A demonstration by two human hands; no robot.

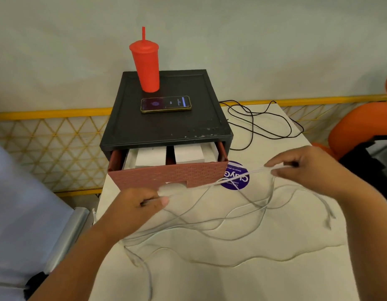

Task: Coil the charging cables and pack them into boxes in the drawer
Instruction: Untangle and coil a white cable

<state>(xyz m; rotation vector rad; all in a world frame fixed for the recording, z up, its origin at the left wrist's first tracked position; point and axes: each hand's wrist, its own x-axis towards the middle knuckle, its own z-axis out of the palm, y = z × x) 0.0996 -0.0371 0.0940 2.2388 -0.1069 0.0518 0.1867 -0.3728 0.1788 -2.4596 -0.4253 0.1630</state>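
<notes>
A white charging cable (210, 184) is stretched taut between my hands above the table. My left hand (142, 203) pinches one end of the stretch, my right hand (305, 168) pinches the other. More white cable (220, 237) lies in loose tangled loops on the white table (264, 283) below. Behind my hands the drawer (168, 174) with a brick-patterned red front stands open, with white boxes (189, 154) inside. A black cable (253, 124) lies loose at the back right of the table.
The black drawer cabinet (166, 124) carries a phone (166, 104) and a red tumbler (146, 66) with a straw. A purple round sticker (236, 175) lies right of the drawer. An orange chair (362, 124) stands at the right, a yellow mesh rail (51, 146) behind.
</notes>
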